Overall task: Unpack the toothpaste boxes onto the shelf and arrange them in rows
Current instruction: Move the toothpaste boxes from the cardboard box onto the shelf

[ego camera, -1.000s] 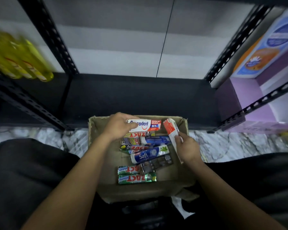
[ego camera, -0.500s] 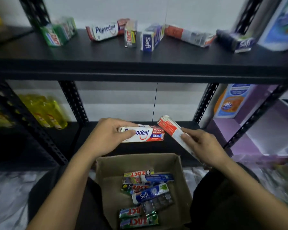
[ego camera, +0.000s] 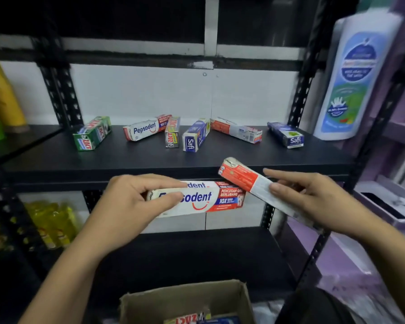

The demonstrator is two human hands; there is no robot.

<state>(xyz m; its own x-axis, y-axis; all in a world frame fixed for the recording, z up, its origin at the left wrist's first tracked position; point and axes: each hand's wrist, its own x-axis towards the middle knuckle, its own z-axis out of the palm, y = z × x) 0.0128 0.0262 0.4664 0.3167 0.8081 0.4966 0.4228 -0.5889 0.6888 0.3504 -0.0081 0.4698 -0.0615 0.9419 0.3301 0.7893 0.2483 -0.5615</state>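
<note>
Mid-unpacking: the left hand [ego camera: 136,202] pinches a white toothpaste box [ego camera: 197,198], the right hand [ego camera: 313,199] has its grip curled round a red box [ego camera: 246,178], both just before the shelf [ego camera: 150,160] edge, likely needing lifting on and squaring into rows.

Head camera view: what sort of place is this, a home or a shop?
Probably a small shop or its stockroom: a black metal shelf holds toothpaste boxes of several brands, a large white bottle stands beside it, and a cardboard box below holds more.
</note>
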